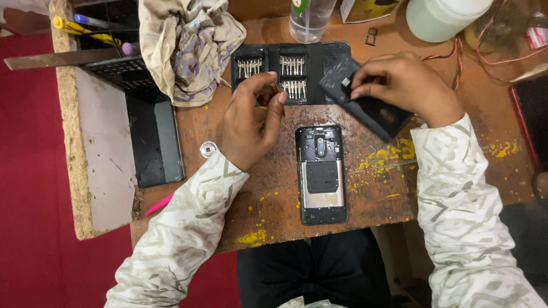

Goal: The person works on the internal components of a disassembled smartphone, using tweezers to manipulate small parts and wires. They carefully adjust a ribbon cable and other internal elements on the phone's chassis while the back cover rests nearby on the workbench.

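Black and flat, the phone battery (370, 108) sits tilted in the right hand (408, 85), whose fingers clamp its upper end while the lower corner hangs over the bench, likely so a contact or label at the top can be worked with the fingertips. One opened phone (321, 174) lies face down just below and between both hands, back cover off and battery bay bare, parked flat where either hand can reach it. Left hand (251, 122) hovers with fingers curled, thumb and forefinger pinched near a small part by the bit case (291, 73); whether anything is actually held there I cannot tell. That single black case lies open just above the hands, showing three clusters of silvery bits set upright in their slots for quick picking. One small round metal piece (208, 149) rests beside the left wrist. Further left lie one dark slab (154, 134) and one crumpled cloth (185, 48). Beyond the right hand stand one clear bottle (308, 20) and one white tub (442, 17), with thin red wires (456, 57) trailing past
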